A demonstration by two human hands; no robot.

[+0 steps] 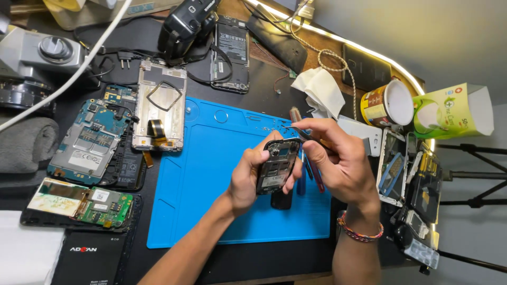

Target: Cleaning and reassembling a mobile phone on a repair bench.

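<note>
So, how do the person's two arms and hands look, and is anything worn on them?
Both forearms are bare, with no sleeves in view, and neither hand wears a glove. The right hand has a multicoloured braided thread bracelet around its wrist. The left hand wears no ring, watch or band that shows.

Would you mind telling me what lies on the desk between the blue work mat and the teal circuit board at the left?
In the head view, a silver phone frame lies between the blue mat and the teal circuit board.

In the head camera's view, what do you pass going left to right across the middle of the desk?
Grey rolled cloth → blue circuit board → silver phone frame → left hand holding small opened phone → right hand → tin can → green carton.
</note>
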